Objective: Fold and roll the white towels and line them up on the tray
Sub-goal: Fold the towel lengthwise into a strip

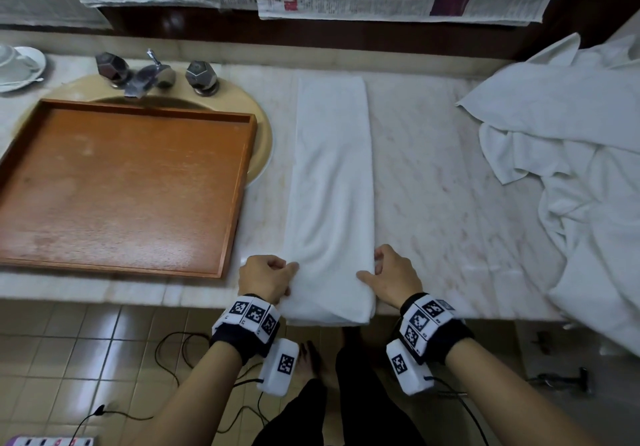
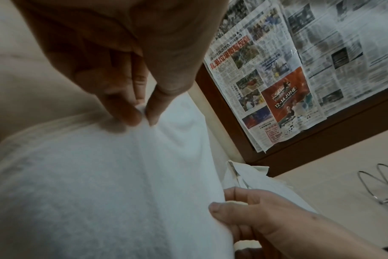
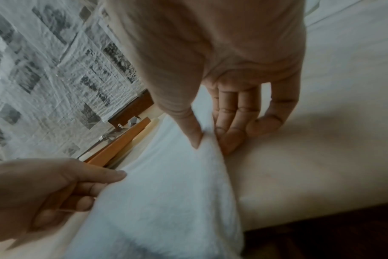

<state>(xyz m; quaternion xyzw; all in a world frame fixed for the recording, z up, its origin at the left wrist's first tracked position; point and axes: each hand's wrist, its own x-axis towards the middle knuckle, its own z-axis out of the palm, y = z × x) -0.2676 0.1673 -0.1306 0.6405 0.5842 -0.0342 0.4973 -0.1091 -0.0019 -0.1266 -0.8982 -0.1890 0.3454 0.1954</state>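
White terry towel folded into a long strip (image 1: 330, 182) lies on the marble counter (image 1: 433, 175), its near end over the edge. I pinch that end with my left hand (image 1: 266, 277) and right hand (image 1: 389, 277), ready, I judge, to start rolling evenly. Beside it, the orange wooden tray (image 1: 239, 182) waits bare; the heap of loose white towels (image 1: 571, 154) sits well right, not obstructing.

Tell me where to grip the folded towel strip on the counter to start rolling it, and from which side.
Grip the folded towel at its near end, one corner per hand, from the counter's front edge. It lies as a long strip running away from you. The left hand and right hand already pinch there.
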